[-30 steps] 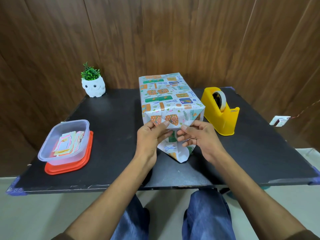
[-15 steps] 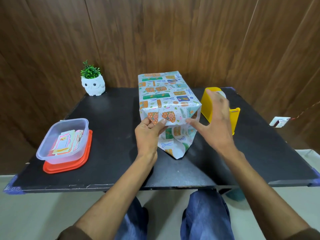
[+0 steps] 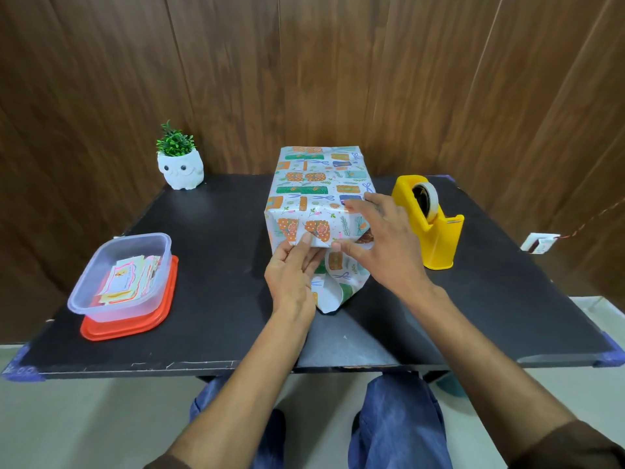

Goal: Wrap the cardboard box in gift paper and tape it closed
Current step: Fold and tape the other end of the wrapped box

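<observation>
1. The left fingers point(image 3: 308, 243) are lying almost straight and pressing the folded-down top flap point(image 3: 316, 228) of gift paper point(image 3: 297, 174) against the near end of the box point(image 3: 321, 198). They are not curling round anything.
2. The right fingers point(image 3: 363, 204) are spreading wide and loose over the box's near right corner. The thumb is touching the flap's lower edge, and nothing is showing between the fingers. Whether a strip of tape is sticking to a fingertip cannot be told.
3. The left hand point(image 3: 292, 272) is sitting just in front of the box, wrist low over the table point(image 3: 220, 265). The right hand point(image 3: 385, 242) is hovering over the box's right side, palm down, with its forearm running back toward the person.
4. The box is standing mid-table, wrapped along its top and sides. A patch of bare cardboard point(image 3: 367, 237) is peeking out at the near right corner, and the bottom flap point(image 3: 338, 286) is lying loose on the table in front of the box.
5. Judging by this, the person is closing the near end, and the folds are formed but not yet fixed.
6. The next move is probably calling for tape from the tape dispenser point(image 3: 436, 231), standing just right of the box. The left hand would need to be holding the flap flat meanwhile, or the fold is likely to spring open.
</observation>
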